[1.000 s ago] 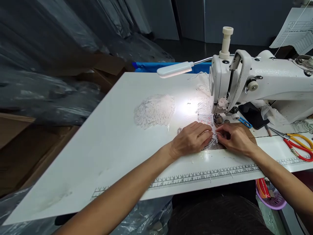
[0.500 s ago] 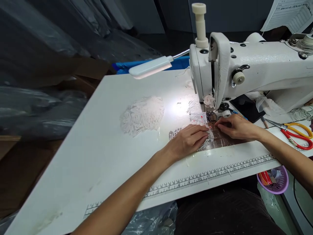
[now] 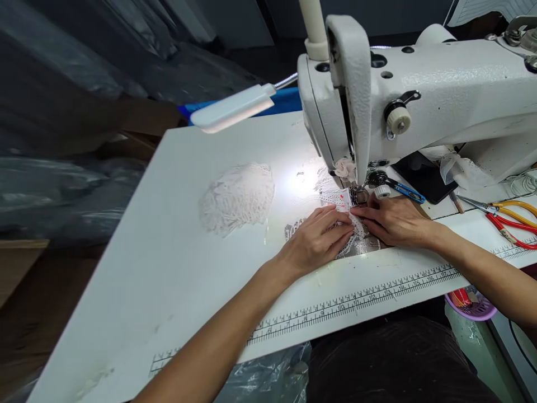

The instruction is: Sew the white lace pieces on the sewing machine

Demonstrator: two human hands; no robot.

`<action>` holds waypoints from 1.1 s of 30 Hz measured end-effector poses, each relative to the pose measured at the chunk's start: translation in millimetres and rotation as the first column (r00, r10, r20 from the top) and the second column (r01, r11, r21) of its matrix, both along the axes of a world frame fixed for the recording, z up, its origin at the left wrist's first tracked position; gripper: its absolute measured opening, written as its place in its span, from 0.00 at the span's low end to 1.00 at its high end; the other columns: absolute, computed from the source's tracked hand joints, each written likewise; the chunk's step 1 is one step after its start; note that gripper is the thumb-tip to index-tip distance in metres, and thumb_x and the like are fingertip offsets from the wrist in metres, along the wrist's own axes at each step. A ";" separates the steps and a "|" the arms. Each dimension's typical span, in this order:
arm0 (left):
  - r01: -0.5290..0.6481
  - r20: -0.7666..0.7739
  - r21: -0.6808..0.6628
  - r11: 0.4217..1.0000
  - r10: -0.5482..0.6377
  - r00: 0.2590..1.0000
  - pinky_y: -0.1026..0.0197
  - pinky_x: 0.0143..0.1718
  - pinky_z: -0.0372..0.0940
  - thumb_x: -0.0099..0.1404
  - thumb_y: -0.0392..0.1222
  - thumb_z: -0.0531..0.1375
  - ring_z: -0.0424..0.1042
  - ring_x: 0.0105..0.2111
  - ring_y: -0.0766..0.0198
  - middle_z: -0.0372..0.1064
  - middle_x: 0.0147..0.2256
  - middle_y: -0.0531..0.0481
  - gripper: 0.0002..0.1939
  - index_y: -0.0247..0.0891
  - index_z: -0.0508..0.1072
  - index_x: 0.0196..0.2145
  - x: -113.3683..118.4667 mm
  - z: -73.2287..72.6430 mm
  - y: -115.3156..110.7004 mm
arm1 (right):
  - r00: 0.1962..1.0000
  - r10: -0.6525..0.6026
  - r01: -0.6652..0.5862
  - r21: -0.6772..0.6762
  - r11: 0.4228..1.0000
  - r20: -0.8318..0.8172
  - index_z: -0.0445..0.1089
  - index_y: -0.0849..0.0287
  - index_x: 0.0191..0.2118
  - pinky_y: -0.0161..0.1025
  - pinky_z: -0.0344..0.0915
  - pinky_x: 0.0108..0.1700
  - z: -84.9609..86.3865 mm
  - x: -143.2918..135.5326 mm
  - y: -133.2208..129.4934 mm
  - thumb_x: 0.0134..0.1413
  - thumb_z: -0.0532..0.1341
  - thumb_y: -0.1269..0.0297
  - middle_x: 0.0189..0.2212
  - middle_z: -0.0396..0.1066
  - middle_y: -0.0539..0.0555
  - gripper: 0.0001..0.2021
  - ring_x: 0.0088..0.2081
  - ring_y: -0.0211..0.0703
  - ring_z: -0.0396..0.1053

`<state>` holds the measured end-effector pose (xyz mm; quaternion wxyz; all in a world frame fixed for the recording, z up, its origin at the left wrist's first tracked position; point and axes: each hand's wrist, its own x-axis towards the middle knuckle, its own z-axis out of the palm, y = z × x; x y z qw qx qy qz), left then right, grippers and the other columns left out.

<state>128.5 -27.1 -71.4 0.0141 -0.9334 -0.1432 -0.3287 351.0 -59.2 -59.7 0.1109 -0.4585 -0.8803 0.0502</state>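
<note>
White lace [image 3: 358, 225] lies at the needle area of a white sewing machine [image 3: 419, 78], partly under the fingers. My left hand [image 3: 316, 238] rests on the lace with its fingers bent and close together, pressing it to the bed. Just right of it, my right hand [image 3: 390, 219] has thumb and fingertips closed on the lace edge near the presser foot [image 3: 359, 196]. More lace strips [image 3: 333, 196] stretch behind my left hand. A heap of white lace pieces [image 3: 239, 198] sits on the table to the left.
A white lamp [image 3: 232, 108] reaches over the table [image 3: 138, 252]. Right of the machine's needle are blue snips [image 3: 405, 190], a black phone [image 3: 423, 176] and scissors [image 3: 509, 221]. A ruler strip [image 3: 356, 302] runs along the front edge; a purple basket [image 3: 474, 310] hangs below.
My right hand has moved left to the lace beside my left hand's fingertips. The view has shifted closer to the machine, and the blue snips show more fully.
</note>
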 end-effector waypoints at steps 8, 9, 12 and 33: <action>0.009 -0.003 -0.048 0.999 -0.009 1.000 0.52 0.50 0.76 0.70 0.32 0.57 0.76 0.40 0.65 0.75 0.38 0.47 0.05 0.34 0.73 0.39 -1.4 -3.4 -1.7 | 0.974 -0.102 0.078 -0.125 0.989 -0.201 0.67 0.57 0.61 0.38 0.64 0.36 -1.4 2.7 -1.6 0.66 0.54 0.62 0.43 0.72 0.59 0.20 0.36 0.42 0.69; 0.007 0.000 -0.058 0.998 -0.007 1.000 0.52 0.50 0.76 0.70 0.31 0.57 0.76 0.40 0.64 0.75 0.38 0.47 0.05 0.34 0.74 0.39 -1.6 -3.5 -2.1 | 0.956 -0.130 0.093 -0.151 0.984 -0.262 0.68 0.59 0.60 0.38 0.65 0.37 -2.5 4.4 -1.3 0.66 0.54 0.64 0.42 0.73 0.58 0.19 0.35 0.42 0.69; 0.005 0.013 -0.065 0.998 -0.004 1.000 0.53 0.49 0.77 0.70 0.31 0.57 0.76 0.41 0.64 0.75 0.38 0.47 0.06 0.34 0.74 0.39 -1.7 -3.5 -2.8 | 0.894 -0.174 0.095 -0.206 0.974 -0.412 0.72 0.62 0.53 0.40 0.67 0.41 -4.9 8.4 -0.8 0.63 0.54 0.68 0.41 0.75 0.58 0.17 0.39 0.43 0.72; 0.000 0.032 -0.012 1.000 0.000 0.999 0.53 0.49 0.75 0.72 0.33 0.54 0.76 0.37 0.67 0.76 0.36 0.50 0.08 0.36 0.74 0.39 -0.9 -8.5 -0.2 | 0.965 0.096 -0.102 -0.011 0.995 -0.245 0.77 0.51 0.49 0.39 0.68 0.41 -4.1 7.2 -11.1 0.60 0.57 0.69 0.43 0.69 0.56 0.16 0.40 0.41 0.69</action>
